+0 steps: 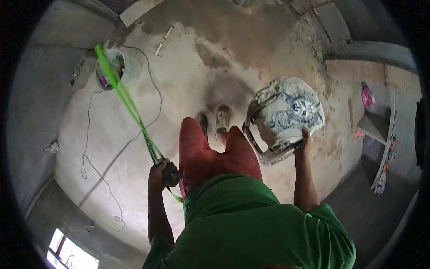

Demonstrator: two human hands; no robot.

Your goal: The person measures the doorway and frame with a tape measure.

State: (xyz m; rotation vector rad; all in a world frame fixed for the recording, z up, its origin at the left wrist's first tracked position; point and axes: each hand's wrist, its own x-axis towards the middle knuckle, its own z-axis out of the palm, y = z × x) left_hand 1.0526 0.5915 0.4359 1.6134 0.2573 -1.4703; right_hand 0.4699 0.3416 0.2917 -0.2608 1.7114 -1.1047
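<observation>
Left hand: the left hand [157,177] is closed around a bright green flat strap [130,101] and a black rounded chunky object [171,175], close to the left thigh
Green strap: narrow, smooth and ribbon-like, with dark markings on its lower part; a long doubled length runs to the far left, and a short tail hangs below the hand
Right hand: the right hand [304,142] grips the near right edge of a dark-framed chair-like seat [251,134], fingers against the fabric
Seat: right of the legs, its hard frame smeared pale and open on the left side; whether it touches the floor, I cannot tell
Cloth over the seat: a crumpled off-white fabric with a blue printed pattern [291,112], soft and creased, draped across the top
Bucket: a whitish translucent round bucket [132,67] at far left, holding something dark and something purple
Cable: a thin dark cable [156,85] loops loosely beside the bucket
Stick: a slim pale straight stick [164,40] lies at the far side
Floor: a rough grey concrete floor [125,166], dusty, with brown damp-looking patches on the far side
Right wall: a bright pink crinkled bag [368,96] beside a grey slab shelf [374,125]
</observation>
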